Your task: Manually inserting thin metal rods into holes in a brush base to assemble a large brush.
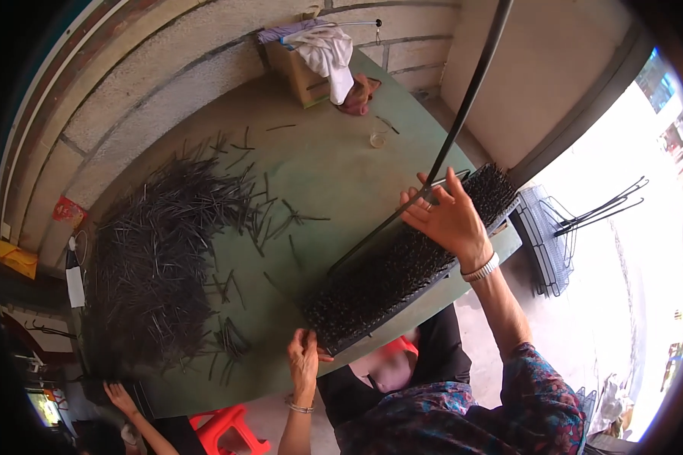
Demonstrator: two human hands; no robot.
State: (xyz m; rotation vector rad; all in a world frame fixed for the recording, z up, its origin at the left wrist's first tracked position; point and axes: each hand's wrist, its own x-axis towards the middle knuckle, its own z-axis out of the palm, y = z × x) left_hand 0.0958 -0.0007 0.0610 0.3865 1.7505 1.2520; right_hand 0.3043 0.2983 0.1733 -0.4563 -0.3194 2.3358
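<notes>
A long black block of densely packed bristle-like pieces lies slantwise along the table's near right edge. At its near left corner is my left hand, its fingers bent and drawn together; whatever they pinch is too small to make out. Over the block's far half, my right hand is raised with fingers stretched and apart. A thin dark rod runs along the block's far side and crosses at the right fingers. A thick black pole comes down from the top to these fingers; whether they touch it I cannot tell.
Loose black strips are heaped on the green table's left side. A cardboard box with cloths and a small clear cup stand at the back. Another person's hand, a red stool and wire racks surround the table.
</notes>
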